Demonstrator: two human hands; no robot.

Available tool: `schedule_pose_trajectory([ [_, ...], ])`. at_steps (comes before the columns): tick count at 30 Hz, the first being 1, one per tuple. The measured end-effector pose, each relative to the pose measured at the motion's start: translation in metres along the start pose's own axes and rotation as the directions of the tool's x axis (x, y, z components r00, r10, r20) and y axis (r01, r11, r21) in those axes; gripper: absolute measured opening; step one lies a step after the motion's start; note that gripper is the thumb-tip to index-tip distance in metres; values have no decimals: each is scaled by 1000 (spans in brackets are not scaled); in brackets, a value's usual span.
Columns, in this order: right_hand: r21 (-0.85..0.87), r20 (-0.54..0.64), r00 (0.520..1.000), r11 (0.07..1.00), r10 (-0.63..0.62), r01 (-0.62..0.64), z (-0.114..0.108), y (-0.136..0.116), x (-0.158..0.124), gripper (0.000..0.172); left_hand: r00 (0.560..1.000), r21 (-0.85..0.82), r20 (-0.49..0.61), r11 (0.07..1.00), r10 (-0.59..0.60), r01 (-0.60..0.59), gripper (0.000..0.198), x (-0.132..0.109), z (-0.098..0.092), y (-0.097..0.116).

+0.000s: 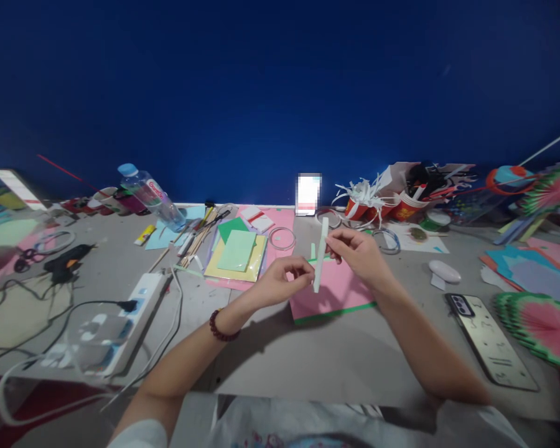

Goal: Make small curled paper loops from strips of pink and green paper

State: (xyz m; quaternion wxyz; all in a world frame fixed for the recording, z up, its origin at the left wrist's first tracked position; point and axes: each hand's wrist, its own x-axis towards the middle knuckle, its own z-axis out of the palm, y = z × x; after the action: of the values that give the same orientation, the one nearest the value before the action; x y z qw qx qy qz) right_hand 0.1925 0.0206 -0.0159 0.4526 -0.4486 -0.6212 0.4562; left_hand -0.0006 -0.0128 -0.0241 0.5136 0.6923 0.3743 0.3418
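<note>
Closest to the camera, a pale printed shirt front point(280, 429) is filling the bottom edge, and both forearms are reaching out from it over the grey desk point(331, 364). The left hand point(280, 281), with a dark red bead bracelet point(221, 330) at its wrist, is pinching the lower part of a narrow white paper strip point(320, 255) between thumb and fingertips. The right hand point(359, 252) is gripping the same strip higher up, so both hands are closed on it.

The strip is hovering just above a pink paper sheet with a green edge point(336, 292), apart from it. Its long axis is standing nearly upright, the top leaning slightly right and away from the person. The strip is sitting between the two hands, the left one nearer the body.

Left of the pink sheet, a stack of yellow and mint green card point(238, 252) is lying flat. Further left, a white power strip point(121, 323) is trailing cables. Right of the pink sheet, a phone in a pale patterned case point(490, 339) is resting face down. Behind the sheet, red paper cups point(392, 208) are holding white paper shreds.
</note>
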Motion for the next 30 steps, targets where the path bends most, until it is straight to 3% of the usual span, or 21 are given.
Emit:
schedule_pose_trajectory([
  [17, 35, -78, 997, 999, 3, 0, -3, 5, 5, 27, 999, -82, 29, 996, -30, 33, 7, -1, 3, -4],
  [21, -42, -75, 996, 999, -37, 34, 0, 4, 4, 30, 998, -144, -15, 988, -62, 60, 9, 1, 3, -7],
  [25, -332, -123, 960, 922, -252, 199, 9, -7, -8, 23, 977, -235, -189, 971, -93, 47, 15, 4, 0, -9],
  [28, -538, -58, 854, 737, -517, 410, 19, -15, -22, 12, 946, -287, -306, 958, -110, 19, 18, 7, -4, -11],
  [30, -584, 35, 793, 632, -608, 510, 26, -17, -29, 10, 929, -302, -349, 953, -126, 15, 20, 8, -5, -13],
])
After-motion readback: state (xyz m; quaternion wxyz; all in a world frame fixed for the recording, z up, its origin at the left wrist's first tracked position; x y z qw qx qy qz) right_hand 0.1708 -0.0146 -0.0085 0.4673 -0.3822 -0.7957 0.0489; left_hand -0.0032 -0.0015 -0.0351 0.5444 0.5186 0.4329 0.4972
